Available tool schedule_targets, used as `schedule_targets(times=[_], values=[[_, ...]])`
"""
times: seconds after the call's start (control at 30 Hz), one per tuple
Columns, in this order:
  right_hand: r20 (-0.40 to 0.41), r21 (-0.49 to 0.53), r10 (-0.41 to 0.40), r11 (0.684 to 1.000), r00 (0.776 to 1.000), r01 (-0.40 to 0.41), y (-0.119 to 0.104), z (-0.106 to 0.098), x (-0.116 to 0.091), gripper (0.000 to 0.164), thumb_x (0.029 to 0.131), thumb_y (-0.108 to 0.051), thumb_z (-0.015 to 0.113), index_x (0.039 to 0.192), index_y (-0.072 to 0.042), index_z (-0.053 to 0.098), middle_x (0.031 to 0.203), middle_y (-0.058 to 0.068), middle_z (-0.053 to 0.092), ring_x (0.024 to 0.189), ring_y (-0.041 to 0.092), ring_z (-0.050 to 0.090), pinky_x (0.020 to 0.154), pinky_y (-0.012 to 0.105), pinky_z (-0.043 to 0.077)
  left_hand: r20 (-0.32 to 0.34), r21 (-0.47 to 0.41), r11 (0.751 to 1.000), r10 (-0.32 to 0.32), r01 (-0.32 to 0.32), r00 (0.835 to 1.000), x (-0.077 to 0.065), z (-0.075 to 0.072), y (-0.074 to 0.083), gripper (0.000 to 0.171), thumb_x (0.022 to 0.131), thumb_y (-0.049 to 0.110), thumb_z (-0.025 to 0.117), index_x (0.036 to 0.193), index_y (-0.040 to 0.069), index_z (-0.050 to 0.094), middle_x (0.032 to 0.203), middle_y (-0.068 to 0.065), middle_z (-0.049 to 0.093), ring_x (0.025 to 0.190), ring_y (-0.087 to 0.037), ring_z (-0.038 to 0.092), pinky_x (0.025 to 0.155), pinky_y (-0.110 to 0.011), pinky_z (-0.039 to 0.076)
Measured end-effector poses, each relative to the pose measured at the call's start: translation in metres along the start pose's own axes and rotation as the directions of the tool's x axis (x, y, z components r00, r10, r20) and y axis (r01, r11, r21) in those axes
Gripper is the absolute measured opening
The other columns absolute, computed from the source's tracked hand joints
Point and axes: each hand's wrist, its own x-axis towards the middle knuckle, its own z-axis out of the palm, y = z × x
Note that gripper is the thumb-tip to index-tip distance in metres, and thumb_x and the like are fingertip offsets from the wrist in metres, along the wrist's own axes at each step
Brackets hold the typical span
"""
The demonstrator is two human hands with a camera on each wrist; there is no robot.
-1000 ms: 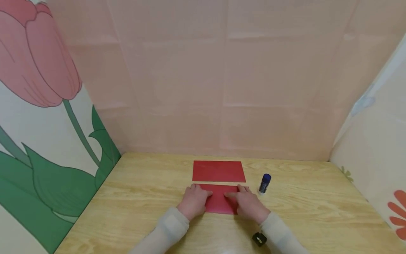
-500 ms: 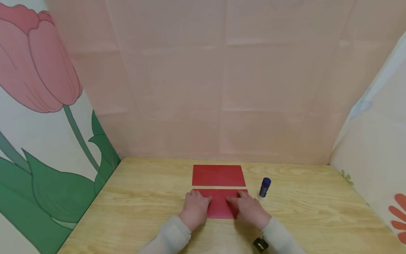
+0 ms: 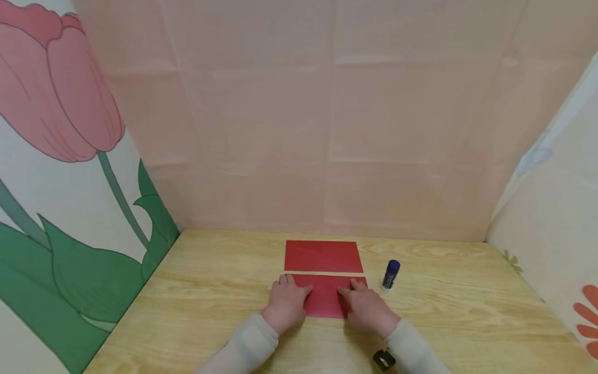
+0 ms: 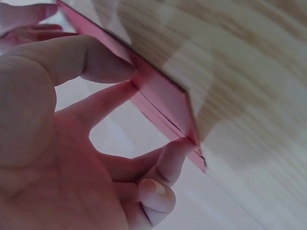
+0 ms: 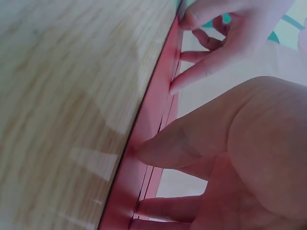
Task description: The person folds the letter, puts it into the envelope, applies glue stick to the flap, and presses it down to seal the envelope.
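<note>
A red rectangular sheet (image 3: 324, 295), paper or card, lies flat on the table between both hands. My left hand (image 3: 284, 302) rests on its left side, thumb and fingertips touching the red surface; the left wrist view shows the thumb (image 4: 108, 69) pressing near the sheet's front edge. On the right side my right hand (image 3: 370, 307) presses down, its thumb (image 5: 158, 151) extended onto the sheet and other fingers reaching over it. Both hands cover part of the side edges. A second red sheet (image 3: 323, 256) lies just behind, a narrow strip of table between them.
Upright to the right stands a glue stick (image 3: 390, 274) with a dark blue cap. A small black object (image 3: 384, 359), its kind unclear, is beside the right sleeve. The wood-grain table (image 3: 210, 280) is bounded by a pinkish backdrop (image 3: 261, 130) and floral side panels.
The right hand's fingertips have shifted slightly to the right, and the near sheet's far right corner now shows. The left hand stays nearly in place. The head view has tilted a little.
</note>
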Motion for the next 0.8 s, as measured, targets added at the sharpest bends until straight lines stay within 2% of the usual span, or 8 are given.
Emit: schedule_targets(times=[0.23, 0.43, 0.8], values=[[0.002, -0.012, 0.010, 1.000, 1.000, -0.010, -0.0013, -0.0006, -0.0010, 0.052, 0.083, -0.002, 0.066, 0.134, -0.002, 0.061, 0.146, 0.034, 0.042, 0.132, 0.052, 0.045, 0.102, 0.070, 0.036, -0.014, -0.038, 0.999, 0.014, -0.014, 1.000, 0.0006, 0.0039, -0.0031, 0.053, 0.084, 0.026, 0.077, 0.135, 0.032, 0.063, 0.108, -0.015, 0.056, 0.091, -0.025, 0.045, 0.072, -0.035, 0.040], [0.007, -0.020, -0.002, 1.000, 1.000, 0.002, -0.0001, -0.0018, -0.0021, 0.051, 0.085, -0.001, 0.065, 0.136, -0.004, 0.060, 0.148, 0.031, 0.042, 0.135, 0.050, 0.043, 0.102, 0.074, 0.032, 0.008, -0.053, 0.999, 0.008, -0.008, 1.000, -0.0001, 0.0019, -0.0036, 0.054, 0.084, 0.026, 0.077, 0.135, 0.032, 0.063, 0.110, -0.015, 0.056, 0.091, -0.025, 0.044, 0.073, -0.035, 0.041], [0.012, -0.012, 0.017, 1.000, 1.000, -0.017, 0.0030, 0.0008, -0.0021, 0.053, 0.085, -0.003, 0.064, 0.138, -0.006, 0.059, 0.150, 0.030, 0.040, 0.136, 0.050, 0.041, 0.103, 0.074, 0.030, 0.018, -0.082, 0.996, 0.017, -0.015, 1.000, -0.0013, 0.0021, -0.0049, 0.054, 0.085, 0.023, 0.073, 0.137, 0.032, 0.062, 0.108, -0.014, 0.053, 0.090, -0.024, 0.041, 0.071, -0.033, 0.038]])
